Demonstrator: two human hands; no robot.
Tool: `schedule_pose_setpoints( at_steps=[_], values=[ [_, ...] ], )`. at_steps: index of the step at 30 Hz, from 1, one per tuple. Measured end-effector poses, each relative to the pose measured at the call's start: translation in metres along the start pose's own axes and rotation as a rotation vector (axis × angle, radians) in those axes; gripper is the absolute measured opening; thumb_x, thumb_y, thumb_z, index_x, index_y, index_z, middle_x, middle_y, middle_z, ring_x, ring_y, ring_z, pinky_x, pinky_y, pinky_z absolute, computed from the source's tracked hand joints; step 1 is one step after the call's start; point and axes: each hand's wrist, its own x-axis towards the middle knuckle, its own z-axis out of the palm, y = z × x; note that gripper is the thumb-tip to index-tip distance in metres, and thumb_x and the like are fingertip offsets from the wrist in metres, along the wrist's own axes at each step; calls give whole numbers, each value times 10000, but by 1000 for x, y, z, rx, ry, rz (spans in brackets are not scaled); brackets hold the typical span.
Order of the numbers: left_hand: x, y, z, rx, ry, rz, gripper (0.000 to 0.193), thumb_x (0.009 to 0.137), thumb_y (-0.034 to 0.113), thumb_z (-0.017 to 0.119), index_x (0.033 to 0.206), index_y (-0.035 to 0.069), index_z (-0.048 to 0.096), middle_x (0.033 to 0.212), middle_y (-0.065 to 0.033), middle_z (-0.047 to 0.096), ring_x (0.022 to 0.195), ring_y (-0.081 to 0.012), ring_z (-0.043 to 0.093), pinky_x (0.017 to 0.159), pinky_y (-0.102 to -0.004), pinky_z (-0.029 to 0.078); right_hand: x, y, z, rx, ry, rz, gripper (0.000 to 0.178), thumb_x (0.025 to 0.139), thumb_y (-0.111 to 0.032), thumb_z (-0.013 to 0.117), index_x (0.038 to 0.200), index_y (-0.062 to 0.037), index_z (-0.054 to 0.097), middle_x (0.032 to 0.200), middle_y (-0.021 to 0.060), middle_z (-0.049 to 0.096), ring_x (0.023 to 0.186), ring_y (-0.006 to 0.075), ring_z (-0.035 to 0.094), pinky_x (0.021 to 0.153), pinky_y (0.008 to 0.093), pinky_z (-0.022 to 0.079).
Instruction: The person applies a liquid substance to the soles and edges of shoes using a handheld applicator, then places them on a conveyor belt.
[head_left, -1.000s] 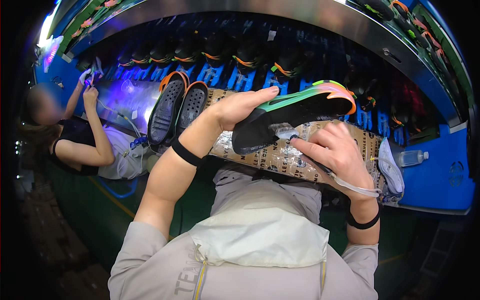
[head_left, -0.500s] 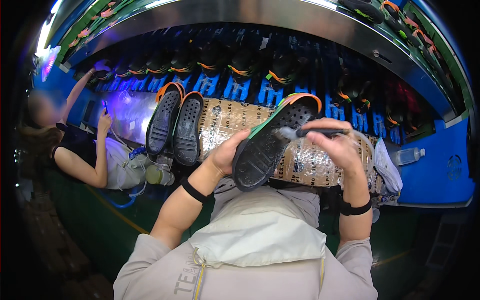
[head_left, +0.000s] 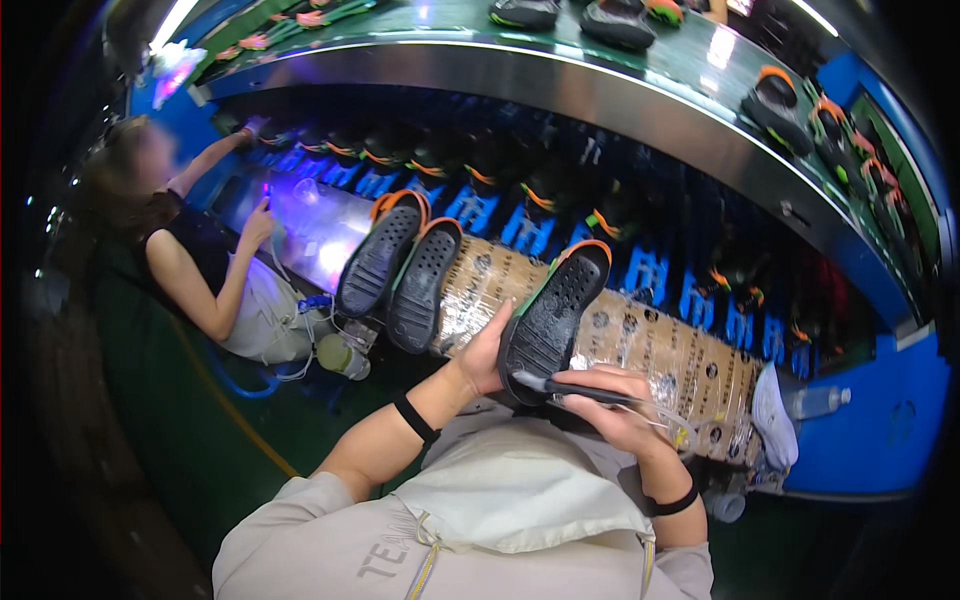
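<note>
black shoe sole (head_left: 553,318) tread-up over lap, leaning on wrapped bench (head_left: 660,350). left hand (head_left: 487,352) fingers curled round sole edge; right hand (head_left: 612,405) fingers pinching thin dark tool (head_left: 575,390) at heel. best w/ steady sole, light strokes. two more soles (head_left: 400,270) nearby.

A shoe factory line — a curved conveyor (head_left: 640,95) carrying rows of shoes (head_left: 780,100).

Black shoe sole (head_left: 553,318) between both hands (head_left: 487,352)
</note>
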Motion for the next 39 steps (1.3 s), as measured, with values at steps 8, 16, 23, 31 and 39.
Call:
schedule_pose_setpoints(
  at_steps=[8, 16, 23, 31, 39],
  values=[
    [-9, 84, 86, 297, -6, 19, 848, 1088, 625, 423, 1675, 17, 360, 1552, -305, 551, 1322, -511, 629, 1081, -650, 544, -21, 64, -36, 100, 918, 27, 363, 1057, -152, 684, 1369, 32, 716, 1010, 47, 721, 800, 88, 589, 707, 249, 470],
    [74, 237, 214, 129, -191, 652, 910, 1131, 667, 196, 1515, -112, 466, 1322, -351, 660, 1183, -450, 702, 1039, -521, 588, -43, 156, -18, 13, 913, 156, 354, 1067, -172, 690, 1342, 47, 725, 1083, 74, 750, 905, 138, 653, 820, 300, 530],
    [73, 253, 164, 933, 404, 1080, 447, 1138, 325, 550, 1319, -65, 671, 1218, -213, 756, 1036, -308, 784, 886, -411, 648, -50, 177, 10, -197, 825, 150, 308, 1029, -119, 680, 1280, 49, 742, 1144, 167, 761, 1063, 290, 702, 974, 395, 532],
    [105, 341, 185, 2423, 946, 1404, 772, 893, 460, 813, 1447, -43, 624, 1369, -264, 681, 1355, -426, 628, 1139, -464, 508, -45, 174, 16, -170, 769, 152, 311, 1003, -112, 701, 1257, 64, 738, 1131, 187, 750, 1051, 314, 703, 971, 407, 536],
    [142, 417, 180, 2478, 1018, 747, 658, 882, 575, 760, 1048, -60, 815, 935, -265, 787, 954, -397, 780, 938, -452, 597, -40, 165, 16, -183, 763, 194, 321, 1006, -104, 687, 1277, 63, 732, 1158, 186, 753, 1065, 299, 713, 986, 396, 538]
  ],
)
